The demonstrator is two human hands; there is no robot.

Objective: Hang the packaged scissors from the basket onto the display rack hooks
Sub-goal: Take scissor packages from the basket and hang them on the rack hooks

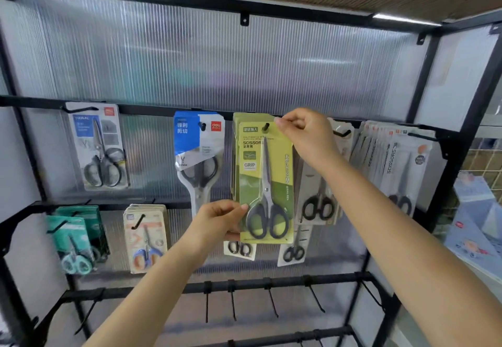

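A green scissors pack point(264, 178) with black-handled scissors hangs at the middle of the rack's upper bar, its hole over a black hook point(265, 127). More green packs sit behind it on the same hook. My right hand point(307, 136) pinches the pack's top right corner beside the hook. My left hand point(220, 220) grips the pack's lower left edge, thumb on the front. The basket is out of view.
Other scissors packs hang around: a blue-and-white pack point(199, 153) to the left, a grey pack point(102, 146) at far left, white packs point(394, 164) to the right, teal point(74, 235) and orange ones point(146, 238) below. Bare hooks point(271, 301) line the lower bar.
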